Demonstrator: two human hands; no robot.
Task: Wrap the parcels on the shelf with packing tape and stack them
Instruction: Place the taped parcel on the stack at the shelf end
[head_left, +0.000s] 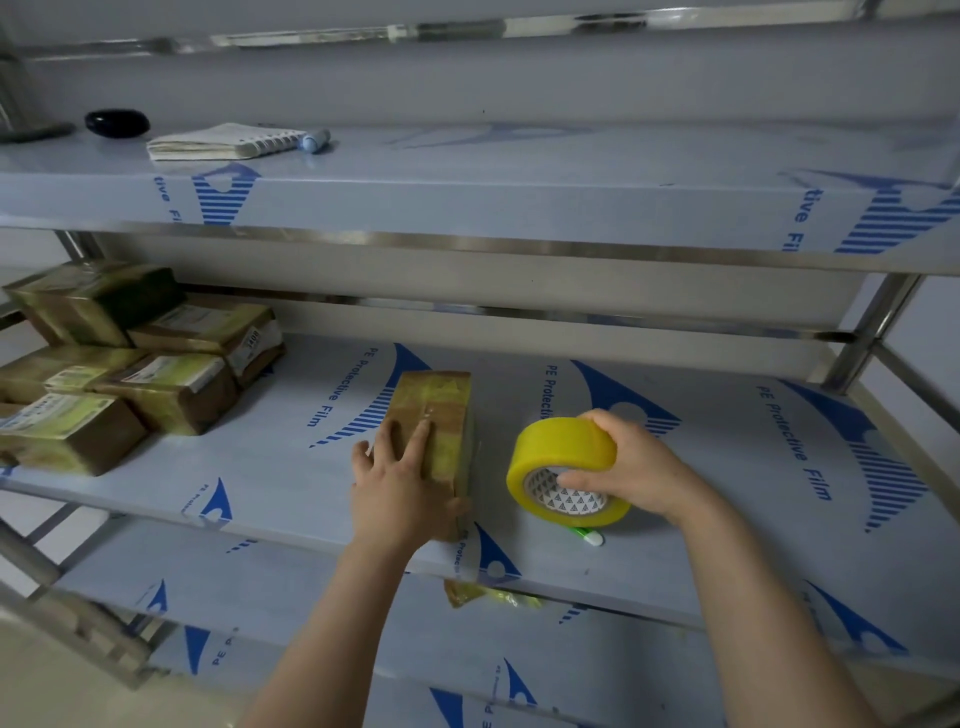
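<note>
A: Yellow roll (563, 465) gripped in the right hand (641, 467), fingers (597, 422) curled over its rim, thumb in the core. The left hand (400, 480) lies flat, its fingers (423, 436) straight and pressing on top of the parcel (441, 405)
B: Where does that parcel sit?
A: Mid-shelf (675, 545), near the front edge, just left of the roll and apart from it. Yellowish tape already covers its top and far end; I can't see any strip running from roll to parcel
B: So it's nearly wrapped?
A: I'd judge so, though it isn't stacked yet. The stack (104, 374) sits well apart at the shelf's left end, several taped parcels in two layers
B: Any left bare?
A: None that I can see; whether more wait out of view I can't tell. A pen (589, 536) lies just beside the roll, a tape scrap (488, 597) on the lower shelf (311, 597)
</note>
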